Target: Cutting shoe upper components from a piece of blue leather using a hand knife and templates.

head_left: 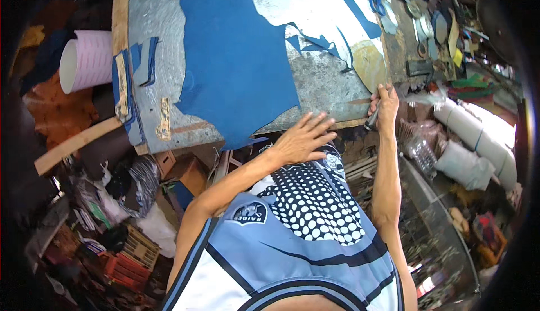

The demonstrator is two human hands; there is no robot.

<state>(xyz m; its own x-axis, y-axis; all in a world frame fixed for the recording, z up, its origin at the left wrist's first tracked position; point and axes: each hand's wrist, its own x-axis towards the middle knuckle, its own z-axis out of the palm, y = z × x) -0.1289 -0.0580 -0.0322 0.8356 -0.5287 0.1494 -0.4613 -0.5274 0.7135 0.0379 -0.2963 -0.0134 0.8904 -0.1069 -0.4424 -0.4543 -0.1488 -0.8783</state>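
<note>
A large blue sheet (236, 58), which looks like leather, lies across the worktable (160, 7) with an irregular cut edge. My left hand (306, 138) is open, palm down, fingers spread, just off the table's near edge and right of the sheet's lower corner. At the table's near right corner, my right hand (385, 107) is closed around a short dark tool (370, 122); its kind is not clear. Just beyond that hand is a yellowish flat piece (368, 63). Blue offcuts (315, 43) lie between it and the sheet.
Blue-handled scissors (377, 3) and other hand tools crowd the table's right side. Blue strips (147, 61) rest at the left, beside a pink roll (87, 61). A wooden bar (79, 145) juts out leftward. White rolls (475, 136) stand right; bags and a red crate (128, 271) sit below left.
</note>
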